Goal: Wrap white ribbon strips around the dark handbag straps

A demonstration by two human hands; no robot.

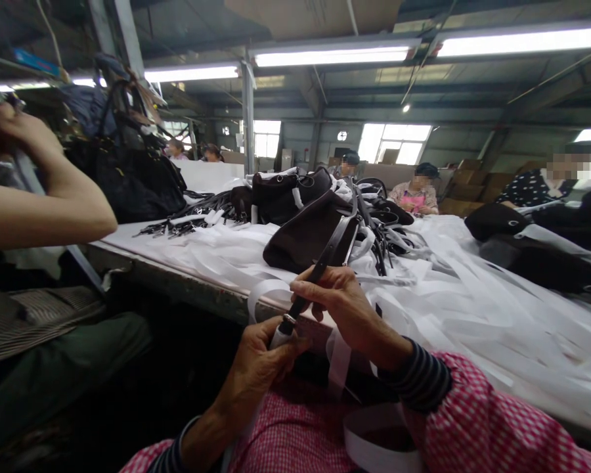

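Note:
A black strap (329,253) with a metal buckle (289,320) runs between my two hands, up toward a dark brown bag (308,233) on the table edge. My left hand (263,358) is closed around the strap's lower end, just below the buckle, where white wrapping (280,337) shows. Higher up, my right hand (342,305) pinches the strap between thumb and fingers. A loop of white strip (339,361) hangs below my right hand, and another white strip (374,437) curls over my lap.
White strips (453,309) cover much of the table. More dark bags (285,194) and several black straps (177,220) are heaped behind. At left, close by, is a co-worker's bent arm (54,177). Other people sit across the table. Dark bags (546,256) lie at right.

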